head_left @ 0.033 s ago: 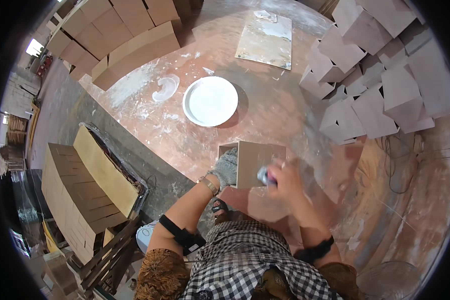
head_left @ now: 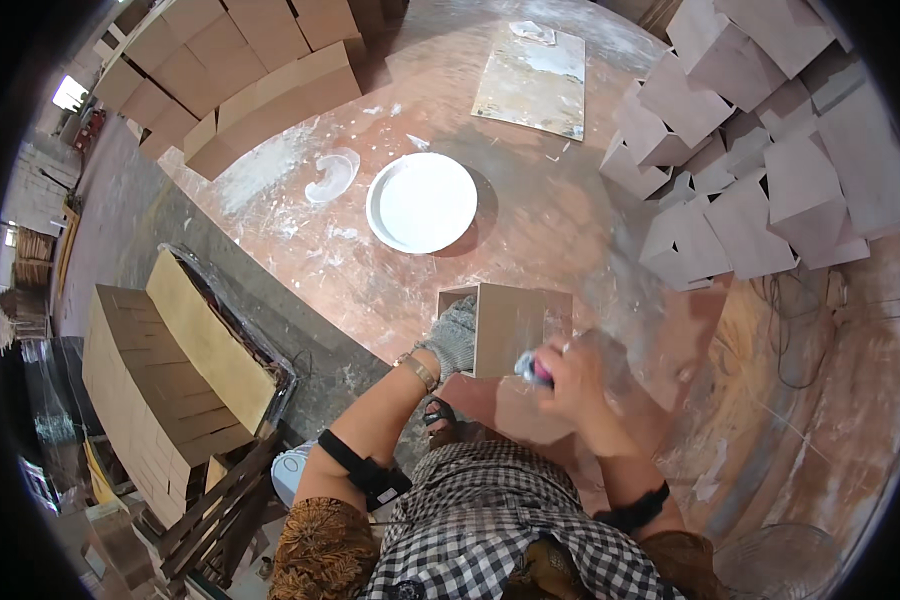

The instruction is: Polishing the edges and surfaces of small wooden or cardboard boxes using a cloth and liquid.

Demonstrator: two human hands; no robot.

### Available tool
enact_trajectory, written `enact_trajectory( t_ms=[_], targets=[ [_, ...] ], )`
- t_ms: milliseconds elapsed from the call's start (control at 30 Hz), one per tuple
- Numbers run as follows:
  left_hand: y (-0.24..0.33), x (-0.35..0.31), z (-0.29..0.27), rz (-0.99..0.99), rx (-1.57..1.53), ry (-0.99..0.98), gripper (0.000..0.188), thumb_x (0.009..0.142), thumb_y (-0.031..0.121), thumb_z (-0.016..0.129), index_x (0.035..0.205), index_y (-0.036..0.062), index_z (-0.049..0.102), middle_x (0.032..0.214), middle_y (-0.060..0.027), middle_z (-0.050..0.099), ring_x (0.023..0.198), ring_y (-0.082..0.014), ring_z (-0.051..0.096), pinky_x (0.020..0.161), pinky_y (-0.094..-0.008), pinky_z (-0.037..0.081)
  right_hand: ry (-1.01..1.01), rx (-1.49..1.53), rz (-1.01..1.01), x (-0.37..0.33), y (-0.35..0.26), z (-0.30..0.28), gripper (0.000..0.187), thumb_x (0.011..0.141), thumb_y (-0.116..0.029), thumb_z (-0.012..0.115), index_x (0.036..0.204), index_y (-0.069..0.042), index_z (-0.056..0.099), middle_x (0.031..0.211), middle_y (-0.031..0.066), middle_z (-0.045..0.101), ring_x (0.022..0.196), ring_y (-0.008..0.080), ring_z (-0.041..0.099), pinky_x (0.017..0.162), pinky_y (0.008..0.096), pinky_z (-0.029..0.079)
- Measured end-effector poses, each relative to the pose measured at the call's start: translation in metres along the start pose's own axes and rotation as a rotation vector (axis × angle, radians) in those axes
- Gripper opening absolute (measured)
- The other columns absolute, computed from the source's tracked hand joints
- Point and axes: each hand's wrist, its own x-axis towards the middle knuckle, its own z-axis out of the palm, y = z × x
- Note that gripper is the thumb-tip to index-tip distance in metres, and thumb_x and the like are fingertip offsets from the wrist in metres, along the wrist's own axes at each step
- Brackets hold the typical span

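Observation:
My left hand [head_left: 454, 338], in a grey knitted glove, reaches into the open left end of a plain brown box [head_left: 510, 330] and holds it from inside. The near panel hides its fingertips. My bare right hand [head_left: 575, 380] is closed around a small bluish-white and pink-purple thing [head_left: 536, 368], too blurred to name. That hand is just off the box's right near side. A band along the box's right end looks different in tone from the rest of the panel.
Beyond the box stands a round white basin [head_left: 422, 203]. A stained board [head_left: 530, 85] lies farther off. Stacked brown boxes [head_left: 225, 60] fill the far left, pale boxes [head_left: 750, 220] the right. More brown panels [head_left: 160, 380] stand at near left.
My right hand has shifted slightly toward me, with the small thing still in it. My left hand and the box stay almost where they were.

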Motion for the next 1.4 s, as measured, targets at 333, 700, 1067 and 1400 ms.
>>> enact_trajectory(
  t_ms=[333, 700, 1067, 1400],
  targets=[
    [0.014, 0.003, -0.002, -0.064, -0.004, 0.072, 0.055, 0.077, 0.037, 0.055, 0.12, 0.0042, 0.047, 0.121, -0.019, 0.049, 0.112, -0.032, 0.046, 0.097, -0.0393, 0.034, -0.091, 0.007, 0.335, 0.017, 0.007, 0.002, 0.016, 0.067, -0.015, 0.06, 0.079, -0.005, 0.058, 0.077, 0.0188, 0.059, 0.072, 0.0373, 0.057, 0.063, 0.0456, 0.044],
    [0.024, 0.008, -0.012, 0.019, 0.043, 0.067, 0.051, 0.077, 0.036, 0.055, 0.118, 0.0054, 0.049, 0.117, -0.0184, 0.051, 0.108, -0.0316, 0.049, 0.094, -0.0386, 0.036, -0.03, -0.027, 0.34, 0.022, 0.006, 0.002, 0.022, 0.071, -0.024, 0.059, 0.077, -0.003, 0.059, 0.069, 0.0216, 0.059, 0.068, 0.0382, 0.058, 0.061, 0.0465, 0.045],
    [0.026, 0.014, -0.012, 0.037, -0.002, 0.025, 0.053, 0.075, 0.034, 0.054, 0.116, 0.0015, 0.049, 0.116, -0.0204, 0.051, 0.108, -0.0325, 0.048, 0.094, -0.0395, 0.036, -0.15, -0.041, 0.303, 0.051, 0.012, -0.003, 0.021, 0.074, -0.023, 0.057, 0.083, -0.005, 0.059, 0.075, 0.0205, 0.06, 0.072, 0.038, 0.058, 0.063, 0.0459, 0.045],
    [0.024, 0.018, -0.008, 0.025, 0.065, 0.003, 0.051, 0.075, 0.031, 0.054, 0.115, -0.0005, 0.049, 0.115, -0.0208, 0.052, 0.107, -0.0331, 0.048, 0.094, -0.0394, 0.036, -0.003, -0.023, 0.36, 0.073, 0.026, 0.003, 0.019, 0.069, -0.024, 0.061, 0.076, -0.007, 0.06, 0.062, 0.0169, 0.054, 0.067, 0.0382, 0.057, 0.061, 0.047, 0.044]
  ],
)
